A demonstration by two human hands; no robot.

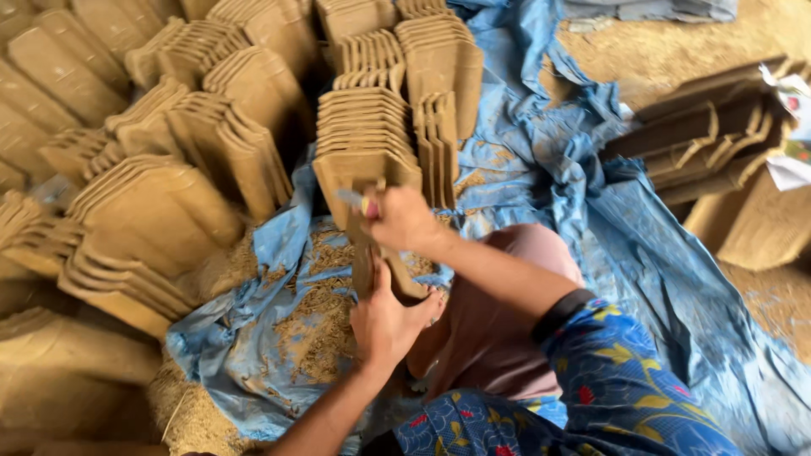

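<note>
floor (676,42) under you: sawdust-strewn dirt | blue tarp (642,245) spread across it, crumpled, husk bits on top | stacks of clay roof tiles (363,135) left and centre | darker tile stack (701,135) right

Matt raw clay tiles (363,139), crinkly plastic tarp (541,160)

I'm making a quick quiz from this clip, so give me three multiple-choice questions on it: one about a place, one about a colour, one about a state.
1. Where is the clay tile being worked on?
A. between both hands, over the lap
B. flat on the stacks
C. on the far sawdust

2. What colour is the tarp?
A. green
B. blue
C. white

3. How is the right hand?
A. open and empty
B. resting on the tarp
C. closed on a small tool

A: left hand and right hand hold the clay tile.
B: the tarp is blue.
C: it grips the small tool.
</note>
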